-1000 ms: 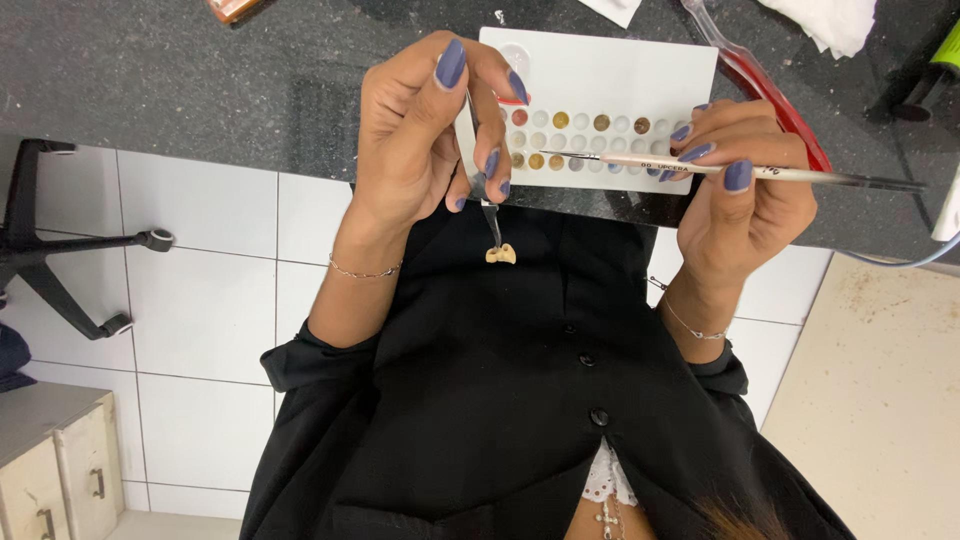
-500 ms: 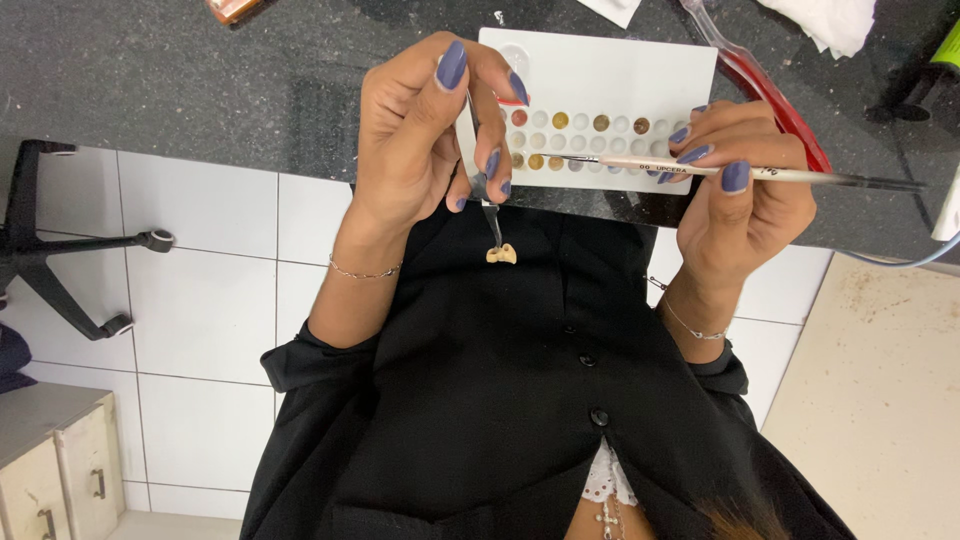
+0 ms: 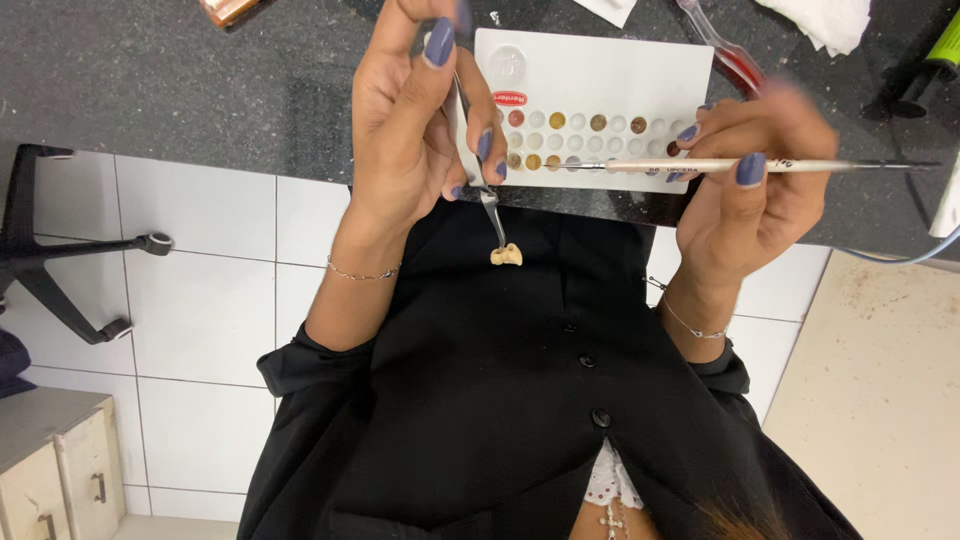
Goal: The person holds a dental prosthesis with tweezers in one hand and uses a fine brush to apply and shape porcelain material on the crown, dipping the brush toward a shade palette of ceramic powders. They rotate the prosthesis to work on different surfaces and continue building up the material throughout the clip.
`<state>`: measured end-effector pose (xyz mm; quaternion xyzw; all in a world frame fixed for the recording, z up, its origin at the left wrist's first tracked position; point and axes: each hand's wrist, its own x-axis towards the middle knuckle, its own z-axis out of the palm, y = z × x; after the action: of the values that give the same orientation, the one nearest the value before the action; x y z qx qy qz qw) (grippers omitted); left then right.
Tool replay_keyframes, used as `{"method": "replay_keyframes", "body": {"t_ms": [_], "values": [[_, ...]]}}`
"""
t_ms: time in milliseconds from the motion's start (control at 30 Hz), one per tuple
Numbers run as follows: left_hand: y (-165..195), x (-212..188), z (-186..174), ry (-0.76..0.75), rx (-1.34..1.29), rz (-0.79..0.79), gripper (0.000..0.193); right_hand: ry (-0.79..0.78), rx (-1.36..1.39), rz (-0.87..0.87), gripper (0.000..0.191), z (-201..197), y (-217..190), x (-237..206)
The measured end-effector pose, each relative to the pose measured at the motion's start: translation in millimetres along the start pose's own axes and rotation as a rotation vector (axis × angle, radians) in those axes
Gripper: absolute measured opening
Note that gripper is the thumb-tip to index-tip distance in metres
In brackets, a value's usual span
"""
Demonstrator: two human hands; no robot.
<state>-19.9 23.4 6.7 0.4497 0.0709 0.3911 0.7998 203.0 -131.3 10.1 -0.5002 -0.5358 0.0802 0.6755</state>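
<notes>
Nearest the camera, at six o'clock, is the person's black buttoned top (image 3: 500, 400). Just above it, near the centre, a small cream tooth model (image 3: 506, 255) hangs at the tip of metal tweezers (image 3: 488, 200). The left hand (image 3: 420, 130), at eleven o'clock, pinches those tweezers shut between thumb and fingers, so the tooth sits clamped below the hand, over the dark cloth. The right hand (image 3: 750, 190), at two o'clock, is closed on a thin white paintbrush (image 3: 740, 165) lying level, its bristle end pointing toward nine o'clock over the lower edge of a white palette (image 3: 620, 70). The two hands are apart, the palette between them. The palette's small round wells hold brown, tan and reddish dabs. It rests on a dark speckled countertop (image 3: 200, 90). Farther off, at one o'clock, lie a clear red-tinted tool (image 3: 725, 50) and crumpled white tissue (image 3: 820, 20).
</notes>
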Motion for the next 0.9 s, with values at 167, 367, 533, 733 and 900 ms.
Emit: {"method": "replay_keyframes", "body": {"t_ms": [167, 367, 533, 733, 900], "values": [[2.3, 0.8, 2.2, 0.117, -0.049, -0.074, 0.045, -0.100, 0.015, 0.054, 0.024, -4.8, -1.2, -5.4], [2.5, 2.2, 4.0, 0.126, -0.028, -0.077, 0.048, -0.042, 0.105, 0.118, 0.024, -8.1, 0.4, -8.5], [2.5, 2.0, 4.0, 0.105, -0.035, -0.058, 0.045, -0.004, 0.115, 0.135, 0.025, -8.0, 0.5, -8.2], [3.3, 1.7, 3.0, 0.059, -0.011, -0.034, 0.036, -0.021, 0.122, 0.107, 0.024, -7.6, 0.3, -6.5], [1.3, 0.6, 2.3, 0.088, -0.019, -0.039, 0.039, -0.029, 0.110, 0.084, 0.023, -7.7, 1.9, -6.5]]}}
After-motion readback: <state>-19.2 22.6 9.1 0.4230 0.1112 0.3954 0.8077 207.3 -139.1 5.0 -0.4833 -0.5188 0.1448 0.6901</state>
